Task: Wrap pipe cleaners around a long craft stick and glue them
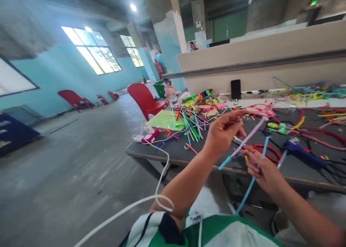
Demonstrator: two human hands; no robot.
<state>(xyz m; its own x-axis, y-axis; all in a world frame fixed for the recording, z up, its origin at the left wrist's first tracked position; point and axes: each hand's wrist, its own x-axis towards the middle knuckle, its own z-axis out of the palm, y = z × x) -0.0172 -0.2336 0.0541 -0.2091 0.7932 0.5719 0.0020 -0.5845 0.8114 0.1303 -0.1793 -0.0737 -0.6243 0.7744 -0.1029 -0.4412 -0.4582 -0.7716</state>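
Observation:
My left hand (pixel 223 133) is raised over the table's front edge with its fingers curled together; what they pinch, if anything, is too small to make out. Below and to the right, my right hand (pixel 263 167) has its fingers closed round a long light blue pipe cleaner (pixel 250 187), which slants down toward my lap. Between the hands runs a lilac wrapped stick (pixel 250 136) with a light blue lower end. Its top meets a pink and white flat piece (pixel 260 110). How the stick is held is partly hidden.
On the dark table (pixel 135 148) lie a blue glue gun (pixel 305 154), colourful pipe cleaners (pixel 192 122), a light green sheet (pixel 163 120) and a black phone (pixel 235 89). A white cable (pixel 164 157) hangs over the left edge. A red chair (pixel 143 99) stands beyond.

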